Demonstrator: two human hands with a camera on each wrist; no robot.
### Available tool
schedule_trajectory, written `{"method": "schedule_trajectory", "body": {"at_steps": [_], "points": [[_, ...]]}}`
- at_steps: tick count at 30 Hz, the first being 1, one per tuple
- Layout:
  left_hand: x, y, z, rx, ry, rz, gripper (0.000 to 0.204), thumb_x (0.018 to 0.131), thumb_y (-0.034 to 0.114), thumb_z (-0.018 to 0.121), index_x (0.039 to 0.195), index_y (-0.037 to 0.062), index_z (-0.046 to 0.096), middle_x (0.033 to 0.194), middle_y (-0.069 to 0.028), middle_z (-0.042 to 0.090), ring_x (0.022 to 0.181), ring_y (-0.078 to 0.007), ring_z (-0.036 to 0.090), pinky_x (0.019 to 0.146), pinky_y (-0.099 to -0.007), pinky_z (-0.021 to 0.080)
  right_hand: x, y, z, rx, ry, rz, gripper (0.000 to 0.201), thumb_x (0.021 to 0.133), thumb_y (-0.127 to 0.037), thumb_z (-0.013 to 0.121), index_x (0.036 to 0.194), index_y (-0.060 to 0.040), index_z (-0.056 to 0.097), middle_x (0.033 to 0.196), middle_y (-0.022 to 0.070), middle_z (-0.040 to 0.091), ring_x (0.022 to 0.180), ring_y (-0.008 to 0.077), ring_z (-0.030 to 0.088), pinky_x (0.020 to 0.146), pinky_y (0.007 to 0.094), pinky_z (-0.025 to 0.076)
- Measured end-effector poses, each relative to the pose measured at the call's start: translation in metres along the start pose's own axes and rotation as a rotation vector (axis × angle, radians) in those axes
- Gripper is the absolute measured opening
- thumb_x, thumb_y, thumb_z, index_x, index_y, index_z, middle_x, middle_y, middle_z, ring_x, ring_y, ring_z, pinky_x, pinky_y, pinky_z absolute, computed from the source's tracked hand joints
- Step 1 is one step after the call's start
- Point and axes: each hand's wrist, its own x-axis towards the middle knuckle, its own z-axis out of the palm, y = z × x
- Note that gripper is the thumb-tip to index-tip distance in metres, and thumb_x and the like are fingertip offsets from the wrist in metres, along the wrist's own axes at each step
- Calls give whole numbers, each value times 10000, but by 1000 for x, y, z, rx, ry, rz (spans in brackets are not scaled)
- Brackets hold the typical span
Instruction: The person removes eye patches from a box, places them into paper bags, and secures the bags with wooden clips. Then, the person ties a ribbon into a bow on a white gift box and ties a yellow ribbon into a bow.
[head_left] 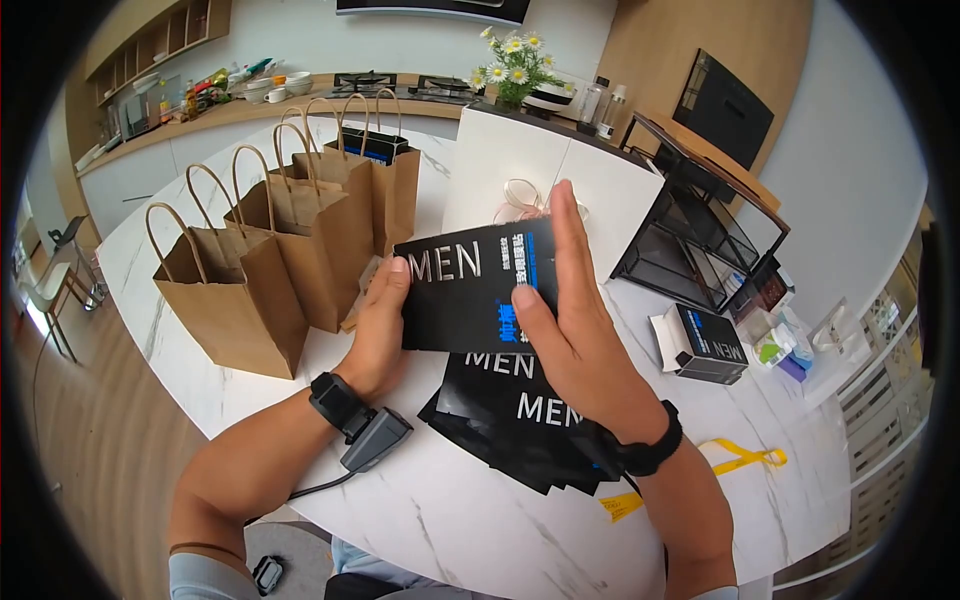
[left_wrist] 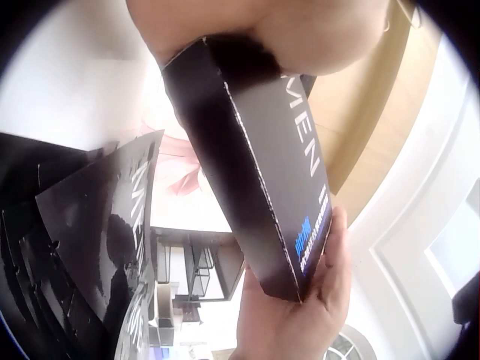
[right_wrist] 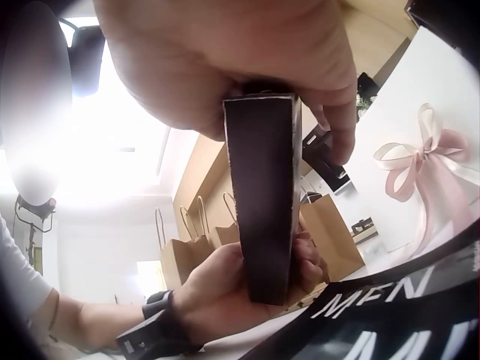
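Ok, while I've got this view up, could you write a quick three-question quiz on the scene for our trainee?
1. True or false: both the left hand and the right hand touch the raised black box.
2. Which things, marked MEN, lie overlapping on the table?
A. bowls
B. black packets
C. daisies
3. In the head view, on which side of the raised box do the brown paper bags stand?

Key: 1. True. 2. B. 3. Left.

left hand (head_left: 378,325): gripping, thumb extended | right hand (head_left: 590,350): fingers straight, thumb apart | forearms (head_left: 245,455): bare, reaching forward
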Motion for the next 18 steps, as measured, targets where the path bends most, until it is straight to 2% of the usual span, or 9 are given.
{"method": "schedule_trajectory", "body": {"at_steps": [3,4,5,6,8,9,13,15,18], "points": [[-1,5,6,11,-7,18,457,1114,450,375,1391,95,453,1318,-62,596,1253,-146,561,1066,-331,474,8,0,6,38,85,106,777,1069,-254,483,1587,111,33,1658,339,84,1563,428,122,1257,435,145],[1,3,2,22,-71,25,457,1105,440,409,1442,131,399,1386,-52,549,1301,-167,534,1092,-376,465,10,4,8,53,132,160,790,1074,-283,486,1585,113,34,1652,344,113,1558,433,147,1256,426,152],[2,2,0,34,-134,32,486,1097,430,444,1494,167,345,1455,-41,501,1349,-189,507,1117,-421,457,13,13,11,-6,179,156,760,1075,-325,498,1580,101,123,1554,379,331,1476,467,334,1210,440,279],[0,1,1,35,-133,29,486,1097,430,444,1494,167,345,1455,-41,501,1349,-189,507,1117,-421,457,18,15,8,-4,180,158,760,1075,-325,498,1580,101,123,1554,379,331,1476,467,334,1210,440,279],[-4,2,10,20,-123,-13,511,1092,405,470,1513,161,312,1478,-47,469,1387,-195,465,1138,-422,433,28,15,2,4,106,350,686,1073,-337,509,1558,69,243,1394,380,508,1330,487,490,1113,468,396],[-5,3,12,-3,-113,-11,519,1097,379,464,1532,163,282,1494,-47,452,1397,-188,450,1148,-421,423,28,24,6,-74,165,284,622,1071,-332,518,1531,36,321,1212,342,626,1200,481,572,1021,482,452],[-8,9,12,-25,-103,-75,528,1095,374,471,1539,167,274,1516,-37,435,1402,-184,442,1160,-435,401,33,30,3,-63,102,285,611,1070,-314,522,1535,28,321,1140,303,666,1088,456,635,952,476,492],[-9,8,15,-57,-116,-62,536,1094,389,469,1541,167,274,1518,-36,434,1403,-182,440,1160,-439,397,37,33,-5,-53,45,295,600,1067,-296,533,1530,28,330,1053,276,689,941,394,685,859,464,523],[-5,3,11,-86,-152,-4,593,1091,466,438,1559,161,240,1528,-66,425,1379,-223,476,1145,-452,406,56,31,-26,-34,-6,255,603,1063,-288,545,1526,34,330,1066,264,690,892,335,701,836,437,538]]}}
